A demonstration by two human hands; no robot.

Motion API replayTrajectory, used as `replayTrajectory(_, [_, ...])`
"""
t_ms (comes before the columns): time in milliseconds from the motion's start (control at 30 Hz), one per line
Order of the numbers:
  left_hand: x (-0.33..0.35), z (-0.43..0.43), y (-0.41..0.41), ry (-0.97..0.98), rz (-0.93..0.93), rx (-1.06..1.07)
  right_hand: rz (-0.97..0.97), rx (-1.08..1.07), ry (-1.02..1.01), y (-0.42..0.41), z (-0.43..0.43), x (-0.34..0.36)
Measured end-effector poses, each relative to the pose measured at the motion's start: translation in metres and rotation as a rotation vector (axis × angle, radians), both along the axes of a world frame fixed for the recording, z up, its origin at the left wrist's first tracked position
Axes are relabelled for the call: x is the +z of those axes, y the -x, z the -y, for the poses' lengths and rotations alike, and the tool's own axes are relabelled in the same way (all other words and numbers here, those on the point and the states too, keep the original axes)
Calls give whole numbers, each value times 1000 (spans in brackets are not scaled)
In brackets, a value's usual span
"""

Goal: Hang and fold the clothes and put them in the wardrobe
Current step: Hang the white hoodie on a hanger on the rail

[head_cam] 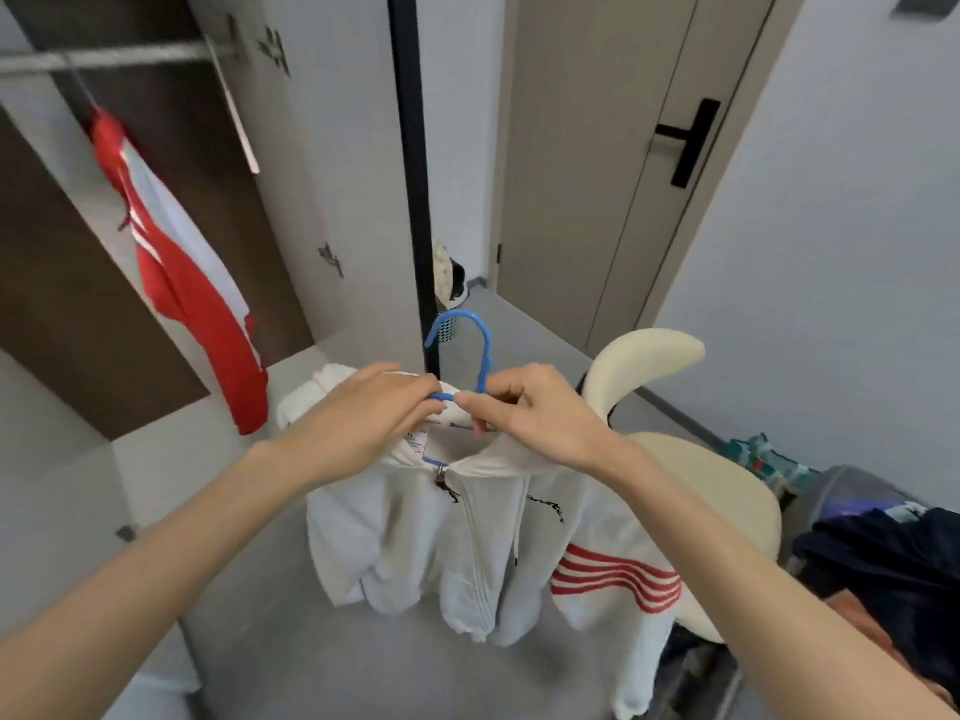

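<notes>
A white zip hoodie (457, 537) with red stripes on one sleeve hangs on a blue plastic hanger (475, 350), held up in front of me. My left hand (363, 413) holds the hanger's left shoulder and the collar. My right hand (524, 407) pinches the hanger at the base of its hook. The hook points up, free of any rail. The open wardrobe (67, 304) stands at the left with a metal rail (104, 57) near the top. A red and white garment (182, 262) hangs from that rail.
A cream chair (691, 459) stands right behind the hoodie. A pile of dark and coloured clothes (872, 553) lies at the right. The wardrobe door's black edge (410, 174) rises straight ahead, with a closed room door (623, 163) beyond it.
</notes>
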State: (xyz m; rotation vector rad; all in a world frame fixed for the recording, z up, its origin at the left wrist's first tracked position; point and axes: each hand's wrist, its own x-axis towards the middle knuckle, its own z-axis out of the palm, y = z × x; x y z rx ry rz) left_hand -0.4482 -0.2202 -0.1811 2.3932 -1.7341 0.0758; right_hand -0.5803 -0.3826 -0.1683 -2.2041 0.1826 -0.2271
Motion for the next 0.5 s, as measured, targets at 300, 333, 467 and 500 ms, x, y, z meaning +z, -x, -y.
replayTrajectory(300, [21,-71,-53,355,-224,267,103,133,490,-70,-19,-8])
replayTrajectory(333, [24,-78,-59,356,-222,291,125,140,532,-77,-24,-10])
replayTrajectory(467, [39,-113,-89,358,-236,403,177,139,775,-103,-37,-7])
replayTrajectory(500, [42,-122,-98,363,-262,443,168,121,843,-108,-38,-7])
